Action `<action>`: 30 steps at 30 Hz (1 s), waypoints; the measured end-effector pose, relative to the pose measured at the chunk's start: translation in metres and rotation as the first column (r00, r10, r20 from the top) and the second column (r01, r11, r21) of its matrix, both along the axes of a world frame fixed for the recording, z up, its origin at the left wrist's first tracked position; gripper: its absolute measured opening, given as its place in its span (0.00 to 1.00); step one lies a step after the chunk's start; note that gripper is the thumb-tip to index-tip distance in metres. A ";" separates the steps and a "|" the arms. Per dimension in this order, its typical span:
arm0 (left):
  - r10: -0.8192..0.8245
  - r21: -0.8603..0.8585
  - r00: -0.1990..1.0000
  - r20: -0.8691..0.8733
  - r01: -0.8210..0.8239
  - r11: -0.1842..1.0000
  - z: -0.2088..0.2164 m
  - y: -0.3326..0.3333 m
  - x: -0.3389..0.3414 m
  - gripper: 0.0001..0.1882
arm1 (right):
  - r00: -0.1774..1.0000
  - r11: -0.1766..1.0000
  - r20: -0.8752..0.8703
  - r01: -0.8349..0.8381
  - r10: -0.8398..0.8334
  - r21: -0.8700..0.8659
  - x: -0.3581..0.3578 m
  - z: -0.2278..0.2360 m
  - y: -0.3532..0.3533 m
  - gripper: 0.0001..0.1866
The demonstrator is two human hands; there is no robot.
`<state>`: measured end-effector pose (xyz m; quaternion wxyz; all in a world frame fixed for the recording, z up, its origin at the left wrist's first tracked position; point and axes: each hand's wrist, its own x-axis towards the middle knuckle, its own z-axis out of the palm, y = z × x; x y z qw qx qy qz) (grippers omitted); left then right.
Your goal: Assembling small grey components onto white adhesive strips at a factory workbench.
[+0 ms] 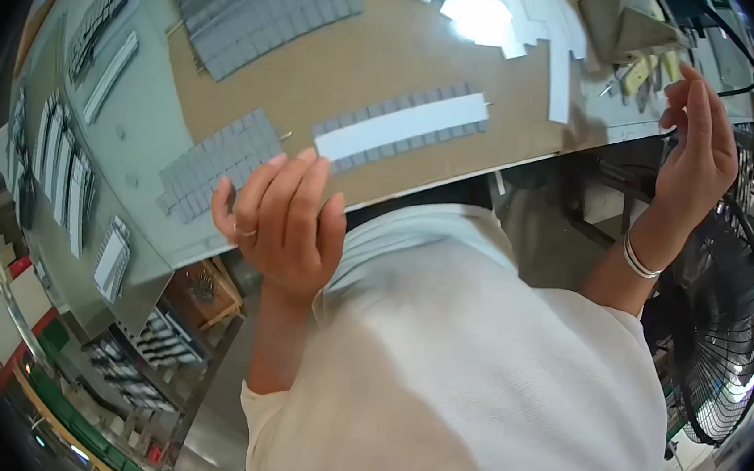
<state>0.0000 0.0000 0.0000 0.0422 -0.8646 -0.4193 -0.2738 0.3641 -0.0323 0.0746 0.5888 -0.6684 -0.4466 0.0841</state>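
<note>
My left hand [284, 218] hovers at the table's front edge with loosely bent fingers apart, nothing visible in it. Just beyond its fingertips lies a grey segmented sheet [222, 164] made of small rectangular pieces. To the right of that, a white strip [404, 126] rests on a row of similar grey pieces [452, 143], which show along both its long sides. My right hand [698, 156] is raised by the table's right end, fingers loosely curved and holding nothing that I can see. Close to it lie yellow-handled tools [639, 75].
A large stack of grey segmented sheets [262, 6] sits on the brown board [412, 37]. White strips [559, 81] are heaped at the far right. Several strip bundles [60, 163] lie at the left. A black fan [719, 328] stands by my right arm.
</note>
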 end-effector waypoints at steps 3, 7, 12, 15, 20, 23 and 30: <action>0.002 0.010 1.000 -0.023 -0.002 1.000 0.005 0.007 -0.013 0.17 | 0.851 0.974 0.479 0.223 -0.216 0.043 0.021 -0.002 0.017 0.13; 0.022 -0.023 1.000 0.018 -0.021 0.999 0.003 -0.002 -0.001 0.22 | 0.872 0.999 0.490 0.010 0.015 -0.047 0.065 0.007 0.060 0.22; 0.017 -0.058 1.000 0.023 -0.016 0.998 0.004 0.002 0.004 0.23 | 0.984 0.931 -0.037 -0.175 0.173 -0.320 0.069 0.017 0.095 0.19; 0.020 -0.077 1.000 0.014 -0.019 0.997 0.002 0.003 0.005 0.22 | 0.969 0.974 -0.104 -0.227 0.226 0.000 0.072 0.028 0.076 0.09; -0.002 0.004 0.998 0.068 0.002 1.000 -0.005 0.003 0.004 0.19 | 0.953 0.967 -0.184 -0.220 0.242 0.131 0.054 0.021 0.000 0.08; 0.008 -0.014 1.000 0.023 -0.008 1.000 -0.001 0.000 0.000 0.19 | 0.928 0.976 -0.302 -0.214 0.219 0.048 0.039 0.001 -0.019 0.10; 0.027 -0.061 0.999 0.021 -0.026 0.998 0.004 0.002 0.002 0.18 | 0.865 0.986 -0.490 -0.154 0.103 -0.064 0.063 -0.051 0.010 0.11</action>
